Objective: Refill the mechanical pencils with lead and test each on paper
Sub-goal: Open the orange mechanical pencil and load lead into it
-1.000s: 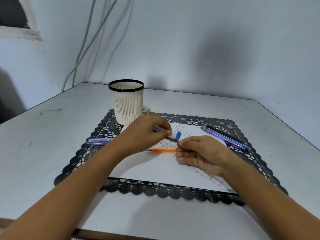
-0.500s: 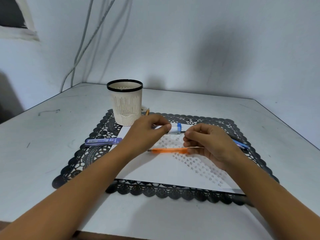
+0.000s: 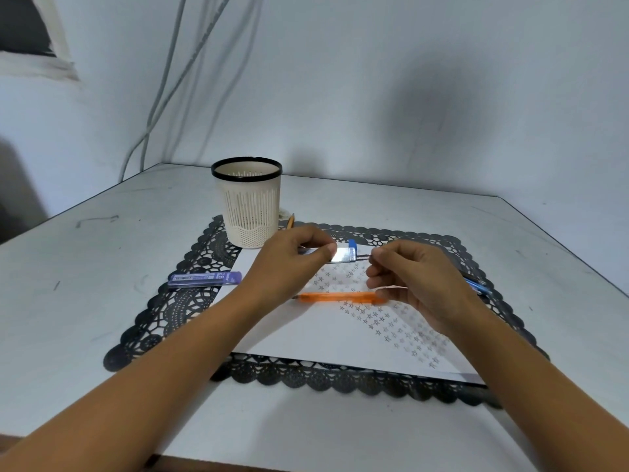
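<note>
Table (image 3: 85, 267): white and scuffed, running into the wall corner.
Purple lead tube (image 3: 204, 278): lies flat on the left edge of the placemat, well apart from my hands.
Placemat (image 3: 163, 321): black lace, spread under everything I work on.
Pen cup (image 3: 250, 202): cream, black rim, upright on the mat's far left corner; a yellow pencil (image 3: 290, 221) pokes out from behind it.
Left hand (image 3: 292, 264): raised above the paper, thumb and fingers curled round the clear lead case.
Clear lead case (image 3: 345, 255): held level, blue cap end pointing right.
Leads (image 3: 364, 256): thin dark sticks showing at the case's mouth, between my two hands.
Orange mechanical pencil (image 3: 337, 297): lies flat on the paper, tip to the left; its right end reaches under my right fingers, and I cannot tell if they touch it.
Paper (image 3: 326, 335): white sheet with rows of small pencilled stars.
Right hand (image 3: 415, 284): fingers curled, thumb and forefinger pinching the leads.
Blue pencils (image 3: 476, 286): on the mat's right edge, mostly hidden behind my right hand.
</note>
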The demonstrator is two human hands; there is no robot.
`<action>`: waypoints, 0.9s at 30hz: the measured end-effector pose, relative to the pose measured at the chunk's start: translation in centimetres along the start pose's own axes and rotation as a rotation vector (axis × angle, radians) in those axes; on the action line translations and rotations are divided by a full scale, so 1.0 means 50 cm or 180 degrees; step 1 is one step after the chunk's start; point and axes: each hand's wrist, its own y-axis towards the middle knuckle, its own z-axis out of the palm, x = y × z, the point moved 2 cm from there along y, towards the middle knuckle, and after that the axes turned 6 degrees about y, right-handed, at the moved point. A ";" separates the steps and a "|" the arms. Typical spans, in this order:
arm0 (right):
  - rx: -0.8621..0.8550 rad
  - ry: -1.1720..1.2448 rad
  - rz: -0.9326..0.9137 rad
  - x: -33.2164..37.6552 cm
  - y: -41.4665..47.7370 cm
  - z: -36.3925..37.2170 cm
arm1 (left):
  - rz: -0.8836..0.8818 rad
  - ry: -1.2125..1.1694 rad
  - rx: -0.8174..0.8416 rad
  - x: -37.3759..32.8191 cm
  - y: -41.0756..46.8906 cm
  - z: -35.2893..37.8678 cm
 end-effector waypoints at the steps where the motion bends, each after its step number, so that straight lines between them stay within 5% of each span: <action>1: -0.0020 -0.0054 -0.0025 0.000 0.000 0.000 | -0.0003 -0.0004 -0.0006 0.000 0.000 0.000; 27: -0.0121 -0.0119 0.0009 -0.003 0.010 -0.010 | -0.0238 -0.0299 -0.0082 0.005 -0.001 0.002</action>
